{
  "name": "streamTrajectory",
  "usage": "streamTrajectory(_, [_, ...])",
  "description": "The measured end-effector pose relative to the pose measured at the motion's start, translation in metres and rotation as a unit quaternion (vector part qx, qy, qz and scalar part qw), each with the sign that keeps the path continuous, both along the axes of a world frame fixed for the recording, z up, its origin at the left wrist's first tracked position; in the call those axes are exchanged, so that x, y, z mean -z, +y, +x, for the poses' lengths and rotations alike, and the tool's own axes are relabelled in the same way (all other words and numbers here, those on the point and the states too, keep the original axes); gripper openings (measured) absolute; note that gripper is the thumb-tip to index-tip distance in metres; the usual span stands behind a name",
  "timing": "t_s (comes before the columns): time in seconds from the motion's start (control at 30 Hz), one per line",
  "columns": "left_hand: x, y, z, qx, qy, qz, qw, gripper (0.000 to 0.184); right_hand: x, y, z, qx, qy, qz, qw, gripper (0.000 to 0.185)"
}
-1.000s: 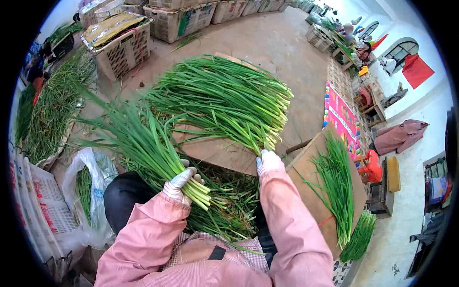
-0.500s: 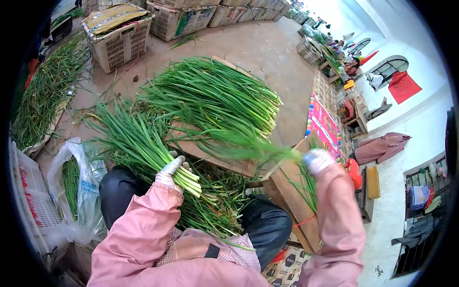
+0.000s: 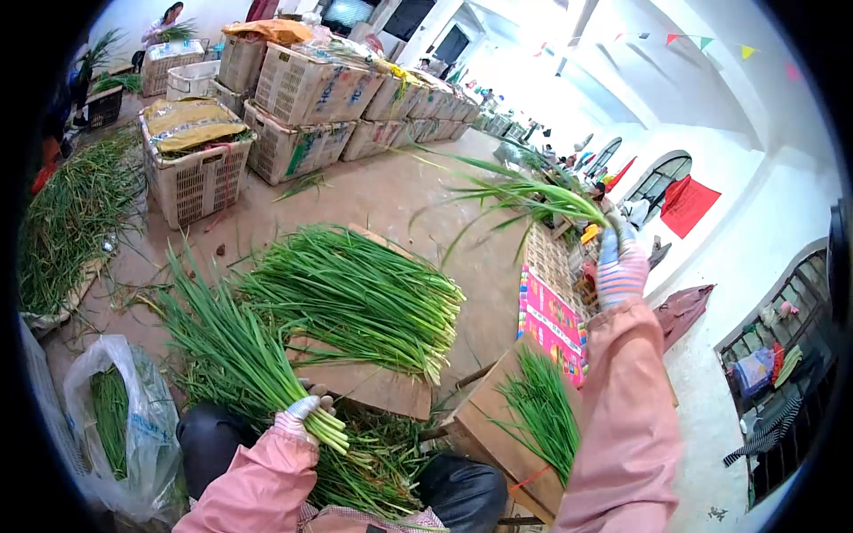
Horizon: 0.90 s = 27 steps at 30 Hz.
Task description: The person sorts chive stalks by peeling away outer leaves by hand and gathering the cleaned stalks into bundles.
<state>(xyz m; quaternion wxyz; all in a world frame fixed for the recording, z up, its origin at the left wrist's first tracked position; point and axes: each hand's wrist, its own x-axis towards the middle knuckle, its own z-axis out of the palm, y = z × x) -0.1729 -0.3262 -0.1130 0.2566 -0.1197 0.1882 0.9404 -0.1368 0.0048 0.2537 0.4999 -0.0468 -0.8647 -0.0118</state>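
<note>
My left hand (image 3: 305,419), in a striped glove, is closed around a bunch of garlic chives (image 3: 253,351) just above their pale cut ends. Raised at the right, my right hand (image 3: 622,262) grips a smaller bunch of chives (image 3: 558,197) by its stems, its leaves fanning out leftward. Beyond my left hand a large heap of chives (image 3: 355,298) lies on a wooden board (image 3: 364,382), stems facing right. More chives (image 3: 544,409) rest on a wooden bench (image 3: 480,422) below my right forearm. Loose leaves (image 3: 373,475) lie between my knees.
A clear plastic bag (image 3: 147,444) holding greens stands at the left. Plastic crates (image 3: 200,178) are stacked behind, and loose greens (image 3: 75,235) spread over the far-left floor. A pink patterned box (image 3: 551,320) stands behind the bench. A person (image 3: 164,28) sits at the back left.
My view has tilted up. My right hand has risen from beside the bench, swinging its chives up into the air. My left hand keeps its hold on its bunch.
</note>
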Motion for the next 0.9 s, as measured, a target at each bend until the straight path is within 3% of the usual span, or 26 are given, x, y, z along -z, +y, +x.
streamTrajectory(0.03, [-0.007,-0.001,0.003,0.008,-0.005,-0.008,1.000,0.043,0.011,-0.015,0.002,0.052,-0.017,-0.011,0.998,0.023])
streamTrajectory(0.07, [-0.003,0.001,0.004,0.012,0.001,0.004,1.000,0.043,0.038,0.001,-0.003,0.006,0.004,-0.016,1.000,0.024])
streamTrajectory(0.1, [-0.004,0.004,0.007,0.019,-0.011,-0.001,1.000,0.042,0.059,-0.037,0.002,-0.033,0.001,-0.075,0.997,0.026])
streamTrajectory(0.13, [-0.006,0.007,0.010,0.025,-0.027,-0.009,0.999,0.042,0.099,-0.021,0.004,-0.005,-0.044,-0.051,0.998,0.027])
streamTrajectory(0.17, [0.000,0.010,0.013,0.043,-0.047,0.003,0.998,0.039,0.133,-0.036,0.010,0.031,-0.180,-0.070,0.981,0.025])
streamTrajectory(0.23, [0.011,0.013,0.023,0.069,-0.090,-0.013,0.994,0.032,0.199,-0.064,0.024,0.092,-0.460,-0.068,0.881,0.025])
streamTrajectory(0.27, [0.016,0.011,0.029,0.085,-0.102,-0.002,0.991,0.029,0.245,-0.051,0.031,0.037,-0.449,-0.071,0.890,0.026])
streamTrajectory(0.3, [0.016,0.009,0.035,0.086,-0.107,0.015,0.990,0.025,0.250,-0.049,0.033,0.056,-0.417,-0.091,0.903,0.026])
streamTrajectory(0.37, [0.017,0.005,0.037,0.080,-0.119,0.018,0.989,0.024,0.215,-0.048,0.031,0.042,-0.352,-0.161,0.921,0.027])
streamTrajectory(0.4, [0.015,0.005,0.037,0.078,-0.118,0.018,0.990,0.024,0.193,-0.046,0.030,0.065,-0.251,-0.083,0.962,0.020])
streamTrajectory(0.43, [0.017,0.005,0.035,0.063,-0.144,-0.003,0.988,0.028,0.181,-0.032,0.023,-0.031,-0.119,-0.149,0.981,0.024])
streamTrajectory(0.47, [0.020,0.007,0.032,0.063,-0.141,0.002,0.988,0.028,0.151,-0.025,0.018,-0.048,-0.102,-0.244,0.963,0.026])
streamTrajectory(0.5, [0.022,0.009,0.029,0.044,-0.134,-0.009,0.990,0.029,0.126,-0.017,0.012,-0.089,-0.017,-0.201,0.976,0.025])
streamTrajectory(0.53, [0.024,0.012,0.025,0.023,-0.126,-0.020,0.992,0.031,0.092,-0.040,0.019,-0.031,-0.023,-0.227,0.973,0.022])
streamTrajectory(0.57, [0.026,0.013,0.024,0.017,-0.128,0.010,0.992,0.034,0.089,-0.025,0.014,-0.060,-0.032,-0.239,0.969,0.020])
streamTrajectory(0.63, [0.023,0.014,0.020,0.019,-0.133,-0.006,0.991,0.033,0.088,-0.016,-0.006,0.057,-0.308,-0.095,0.945,0.017])
streamTrajectory(0.67, [0.022,0.012,0.019,0.025,-0.131,-0.027,0.991,0.034,0.093,-0.017,-0.018,0.195,-0.538,0.067,0.817,0.017])
streamTrajectory(0.73, [0.021,0.011,0.018,0.030,-0.153,-0.016,0.988,0.032,0.087,0.002,-0.030,0.220,-0.438,0.112,0.864,0.013])
streamTrajectory(0.77, [0.017,0.010,0.018,0.027,-0.158,-0.023,0.987,0.030,0.073,0.006,-0.035,0.149,-0.321,0.044,0.934,0.014])
streamTrajectory(0.8, [0.018,0.010,0.018,0.030,-0.157,-0.006,0.987,0.030,0.058,0.006,-0.040,0.105,-0.238,0.053,0.964,0.018])
streamTrajectory(0.9, [0.019,0.010,0.017,0.032,-0.150,0.012,0.988,0.033,0.028,-0.005,-0.049,0.124,-0.213,0.053,0.968,0.022])
